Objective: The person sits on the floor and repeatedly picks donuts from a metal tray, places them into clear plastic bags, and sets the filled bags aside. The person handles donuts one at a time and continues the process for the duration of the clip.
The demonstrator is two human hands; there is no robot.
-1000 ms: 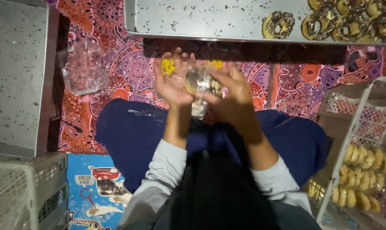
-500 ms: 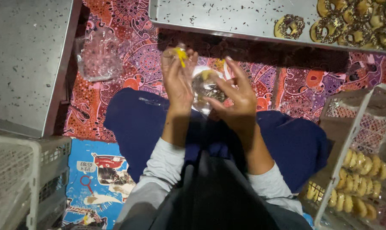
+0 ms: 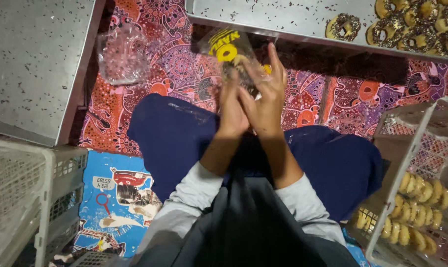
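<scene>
My left hand (image 3: 232,110) and my right hand (image 3: 265,95) are raised together in front of me, both gripping a clear plastic bag (image 3: 227,48) with yellow print. Something round, likely a doughnut, sits inside the bag between my fingers, mostly hidden. The bag's top points away from me, toward the metal tray (image 3: 283,17) ahead. Chocolate-sprinkled doughnuts (image 3: 345,26) lie on that tray at the upper right. I sit cross-legged in dark blue trousers on a patterned red mat.
A second metal tray (image 3: 33,64) lies at the left. A heap of clear empty bags (image 3: 122,55) rests on the mat beside it. A white plastic crate (image 3: 28,198) stands at lower left. Another crate (image 3: 412,148) at right holds packed doughnuts (image 3: 422,190).
My hands have closed together around the bag and turned it, so its yellow-printed top now points up and away. The view has shifted slightly left.
</scene>
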